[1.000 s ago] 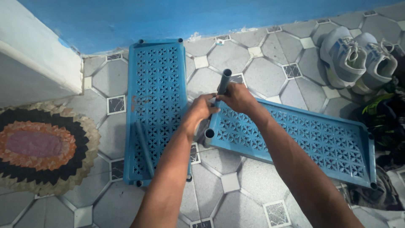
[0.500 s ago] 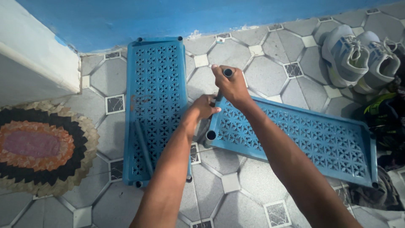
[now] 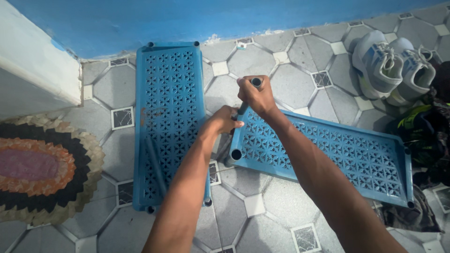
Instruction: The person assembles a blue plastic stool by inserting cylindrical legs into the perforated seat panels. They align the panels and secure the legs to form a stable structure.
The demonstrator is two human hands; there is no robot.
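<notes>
Right hand (image 3: 257,97) clenches the dark round plastic pole (image 3: 248,96) upright over the perforated blue plastic shelf panel's (image 3: 328,154) corner; left hand (image 3: 221,122) grips the corner just below.

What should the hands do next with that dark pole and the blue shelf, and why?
Probably press the dark pole straight down into the corner of the tilted blue shelf. The right hand grips the pole's top, the left hand steadies the shelf's corner beside it, and the pole stands upright there. The near corner socket is empty.
</notes>
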